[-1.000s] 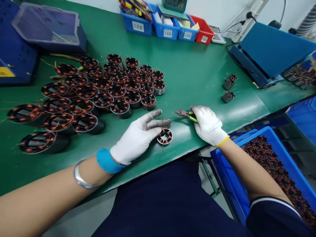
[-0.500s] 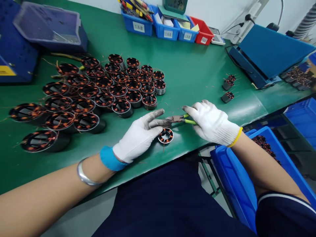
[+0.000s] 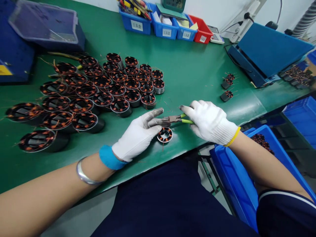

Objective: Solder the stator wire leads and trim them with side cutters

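My left hand [image 3: 142,133], in a white glove with darkened fingertips, holds a small motor stator [image 3: 165,139] by its far left side, thumb at its rim and index finger raised. The stator is a ring with orange copper windings; a thin wire hangs from its near edge. My right hand [image 3: 209,122], also gloved, is closed around the green handles of a pair of pliers [image 3: 174,118]. The plier jaws lie by my left fingertips, just beyond the stator's far rim. Whether a wire is between the jaws is too small to tell.
Many wound stators [image 3: 120,106] stand grouped on the left of the green table [image 3: 190,65]. Several smaller ones [image 3: 226,95] stand at the right, near a blue machine [image 3: 269,52]. Labelled bins [image 3: 164,29] line the back. A blue crate [image 3: 229,177] sits below the right edge.
My right hand has moved the pliers left, from apart to beside my left fingertips at the stator. My left hand keeps its hold and has barely moved.
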Tool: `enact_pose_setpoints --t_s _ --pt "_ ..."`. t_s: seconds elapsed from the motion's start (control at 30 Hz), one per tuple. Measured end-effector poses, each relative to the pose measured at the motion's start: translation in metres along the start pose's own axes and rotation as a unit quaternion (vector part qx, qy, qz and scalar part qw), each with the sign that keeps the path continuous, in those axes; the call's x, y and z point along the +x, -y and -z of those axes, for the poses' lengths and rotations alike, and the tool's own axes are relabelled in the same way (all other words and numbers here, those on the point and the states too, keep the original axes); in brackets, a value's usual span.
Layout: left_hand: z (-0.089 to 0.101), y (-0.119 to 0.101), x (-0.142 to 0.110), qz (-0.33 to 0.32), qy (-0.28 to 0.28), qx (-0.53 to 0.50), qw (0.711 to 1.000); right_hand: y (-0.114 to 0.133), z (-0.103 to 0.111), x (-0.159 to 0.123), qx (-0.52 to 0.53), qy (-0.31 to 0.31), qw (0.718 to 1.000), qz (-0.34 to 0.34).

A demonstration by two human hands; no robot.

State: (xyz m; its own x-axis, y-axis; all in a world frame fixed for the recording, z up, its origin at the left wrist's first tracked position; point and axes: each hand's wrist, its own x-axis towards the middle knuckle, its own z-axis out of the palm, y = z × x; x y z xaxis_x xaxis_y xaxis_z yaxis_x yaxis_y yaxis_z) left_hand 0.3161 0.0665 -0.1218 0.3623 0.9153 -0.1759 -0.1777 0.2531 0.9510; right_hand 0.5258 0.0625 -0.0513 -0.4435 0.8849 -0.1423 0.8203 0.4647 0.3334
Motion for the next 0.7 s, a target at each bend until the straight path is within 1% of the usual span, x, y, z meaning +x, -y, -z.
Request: enact_pose_setpoints --t_s 0.33,0.4,0.5,0.6,0.7 --pt "0.001 0.001 0.000 -0.004 0.001 0.010 1.000 0.000 -0.002 0.001 0.014 0.036 0.999 -0.011" --pt "0.001 0.002 0.000 -0.006 0.003 0.008 1.000 -0.003 -0.003 0.001 0.013 0.026 0.999 -0.017" --pt "0.001 0.001 -0.001 -0.006 0.004 0.000 1.000 -0.010 -0.002 0.004 -0.010 -0.006 1.000 -0.020" --pt "0.001 0.001 -0.001 -0.003 -0.001 -0.001 1.000 -0.013 0.004 0.008 -0.035 -0.036 0.999 0.006" --pt "0.000 0.001 0.000 -0.006 -0.004 0.002 1.000 -0.008 0.014 0.014 -0.055 -0.044 0.997 0.032"
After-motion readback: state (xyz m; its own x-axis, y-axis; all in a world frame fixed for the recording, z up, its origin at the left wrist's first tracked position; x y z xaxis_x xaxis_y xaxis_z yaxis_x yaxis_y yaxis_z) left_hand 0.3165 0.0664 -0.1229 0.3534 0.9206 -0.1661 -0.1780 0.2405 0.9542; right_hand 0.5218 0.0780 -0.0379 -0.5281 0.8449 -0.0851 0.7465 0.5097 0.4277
